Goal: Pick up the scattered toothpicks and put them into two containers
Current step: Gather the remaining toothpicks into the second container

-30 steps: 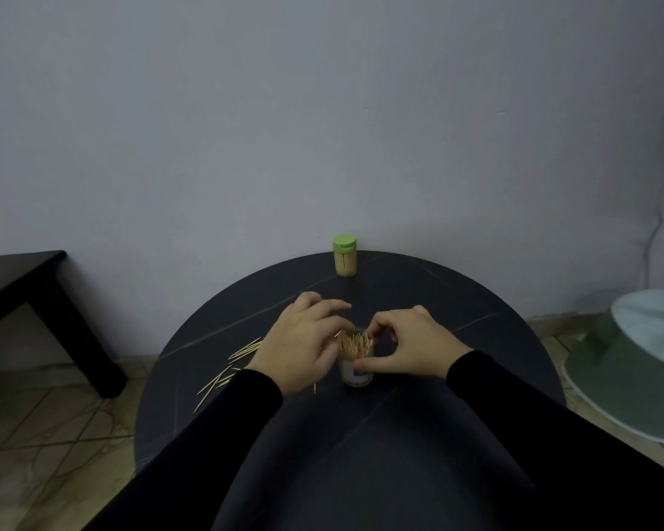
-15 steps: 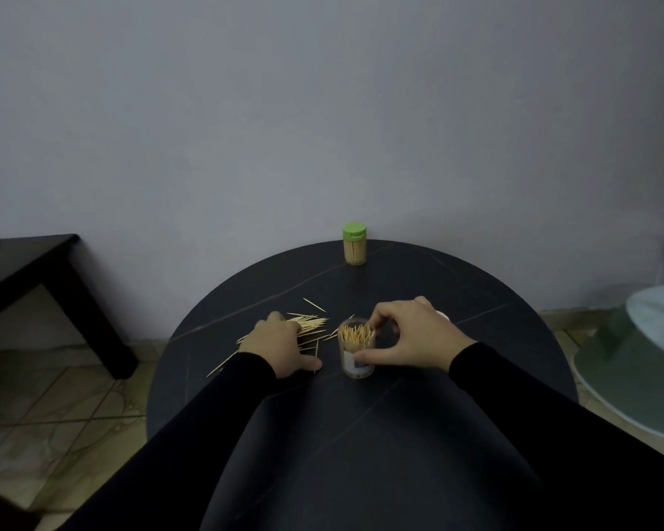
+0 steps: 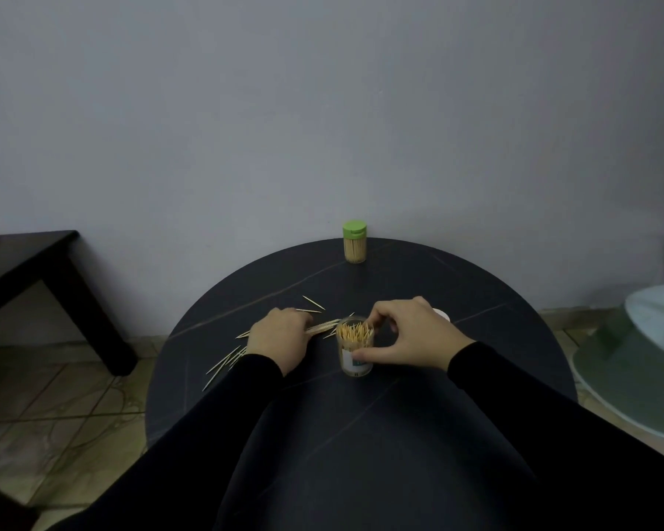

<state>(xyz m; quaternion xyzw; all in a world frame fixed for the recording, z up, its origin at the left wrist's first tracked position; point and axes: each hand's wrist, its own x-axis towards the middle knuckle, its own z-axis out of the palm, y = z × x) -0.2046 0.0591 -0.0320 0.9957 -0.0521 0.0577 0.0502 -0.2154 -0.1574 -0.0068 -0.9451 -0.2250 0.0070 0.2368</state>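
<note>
We look down on a round dark bench (image 3: 361, 435) set against a pale wall. Near its middle stands a clear open jar (image 3: 355, 358), upright and packed with toothpicks standing on end. Our right hand (image 3: 407, 339) holds this jar: the thumb presses its near side low down, while the curled fingers reach over the rim, so the right grip is narrow and closed round the jar. Our left hand (image 3: 278, 339) lies palm down just left of the jar, on the scattered toothpicks (image 3: 227, 362); several sticks run out from under its fingers toward the jar, but we cannot tell whether the left grip pinches them or only rests on them. More loose sticks fan out to the left and behind the hand. A second jar with a green lid (image 3: 355, 243), closed and full, stands upright at the far edge, well apart from both hands. A small white object (image 3: 442, 314) peeks out behind the right hand.
</note>
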